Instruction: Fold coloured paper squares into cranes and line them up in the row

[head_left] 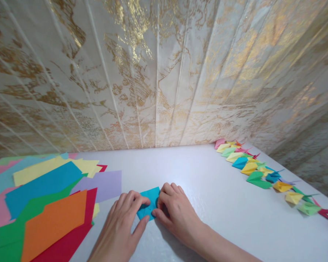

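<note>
A small folded piece of blue paper (152, 199) lies on the white table, low in the middle of the head view, with creases on its surface. My left hand (127, 214) is at its left side, index finger on top and thumb at its lower edge, closed on the paper. From the right, my right hand (175, 207) pinches the right edge between thumb and curled fingers. Part of the paper's right side is hidden under those fingers.
Loose coloured sheets, among them an orange sheet (56, 222) and a purple sheet (106, 185), overlap at the left. Several folded paper figures, including a green one (258, 179), line the white table's (166, 160) right side. A patterned curtain (153, 91) hangs behind.
</note>
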`<state>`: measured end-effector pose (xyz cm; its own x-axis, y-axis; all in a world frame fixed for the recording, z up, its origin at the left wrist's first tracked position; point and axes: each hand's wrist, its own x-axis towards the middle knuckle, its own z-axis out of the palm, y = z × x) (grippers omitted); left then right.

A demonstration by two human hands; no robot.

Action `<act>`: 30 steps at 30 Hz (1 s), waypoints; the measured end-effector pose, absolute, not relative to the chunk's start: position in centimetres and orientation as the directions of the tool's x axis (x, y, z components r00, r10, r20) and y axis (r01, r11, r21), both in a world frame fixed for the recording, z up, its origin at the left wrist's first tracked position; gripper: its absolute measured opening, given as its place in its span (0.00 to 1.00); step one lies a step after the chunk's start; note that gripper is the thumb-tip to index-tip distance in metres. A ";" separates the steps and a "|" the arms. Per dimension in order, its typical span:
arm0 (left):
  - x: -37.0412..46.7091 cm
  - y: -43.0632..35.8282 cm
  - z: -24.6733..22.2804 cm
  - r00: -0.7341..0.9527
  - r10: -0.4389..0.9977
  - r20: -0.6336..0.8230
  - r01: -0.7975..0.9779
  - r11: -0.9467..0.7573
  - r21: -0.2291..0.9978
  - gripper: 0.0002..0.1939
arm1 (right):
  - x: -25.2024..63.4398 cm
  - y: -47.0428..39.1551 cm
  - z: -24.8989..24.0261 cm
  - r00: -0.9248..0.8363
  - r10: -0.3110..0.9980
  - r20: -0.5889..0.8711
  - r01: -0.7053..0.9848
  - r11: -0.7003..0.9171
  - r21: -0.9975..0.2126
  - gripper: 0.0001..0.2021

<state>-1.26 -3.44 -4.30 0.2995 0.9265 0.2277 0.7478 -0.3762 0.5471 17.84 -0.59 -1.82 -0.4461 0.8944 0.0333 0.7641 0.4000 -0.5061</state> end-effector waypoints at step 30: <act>-2.1 -4.4 -4.8 0.251 0.913 0.320 0.712 -0.398 0.578 0.20 | 19.2 -0.8 -1.0 -0.492 0.871 0.014 0.606 0.354 -0.713 0.18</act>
<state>-2.05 -4.41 -4.83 0.2510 0.9134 0.3204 0.7119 -0.3985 0.5782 19.19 -0.75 -0.99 -0.4919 0.8705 0.0145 0.6056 0.3541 -0.7126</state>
